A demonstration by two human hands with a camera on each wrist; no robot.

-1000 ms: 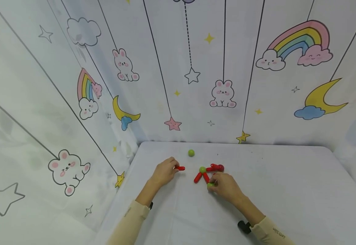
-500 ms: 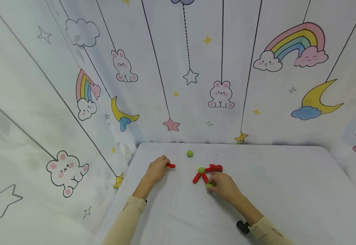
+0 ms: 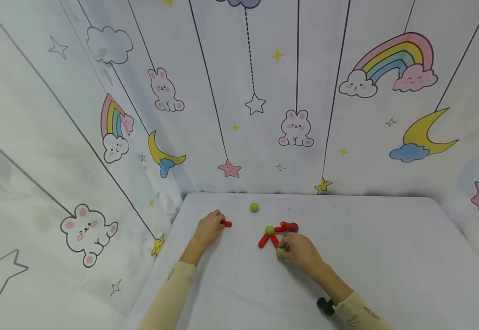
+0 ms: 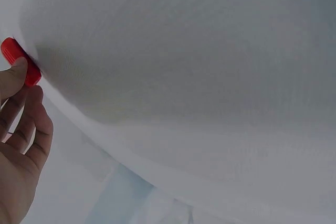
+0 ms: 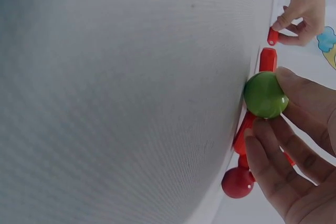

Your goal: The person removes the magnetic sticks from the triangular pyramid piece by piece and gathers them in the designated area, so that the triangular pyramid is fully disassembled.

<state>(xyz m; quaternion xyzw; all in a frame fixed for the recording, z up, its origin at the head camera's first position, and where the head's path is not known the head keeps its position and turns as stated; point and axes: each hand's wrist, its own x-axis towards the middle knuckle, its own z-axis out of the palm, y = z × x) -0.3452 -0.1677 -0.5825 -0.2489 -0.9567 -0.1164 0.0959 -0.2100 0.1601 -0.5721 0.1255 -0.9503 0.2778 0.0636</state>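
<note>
My left hand (image 3: 209, 228) is at the left part of the table, pinching a short red plastic rod (image 4: 22, 62) between thumb and fingers. To the right, my right hand (image 3: 304, 253) holds a green ball (image 5: 265, 95) by thumb and fingertips. That ball is at the near end of a group of red rods. In the head view, the group has another green ball (image 3: 269, 230) with red rods (image 3: 263, 240) fanning out from it. A dark red ball (image 3: 294, 227) sits at its right end. My right fingers hide part of the group.
A loose green ball (image 3: 254, 207) lies near the back edge of the white-covered table (image 3: 371, 256). Behind and to the left hangs a white curtain (image 3: 206, 91) printed with bears, stars and rainbows. A black strap mount (image 3: 325, 306) is on the right wrist.
My left hand has moved left with the red rod, away from the group. The right hand stays on its green ball. The head view has shifted slightly.
</note>
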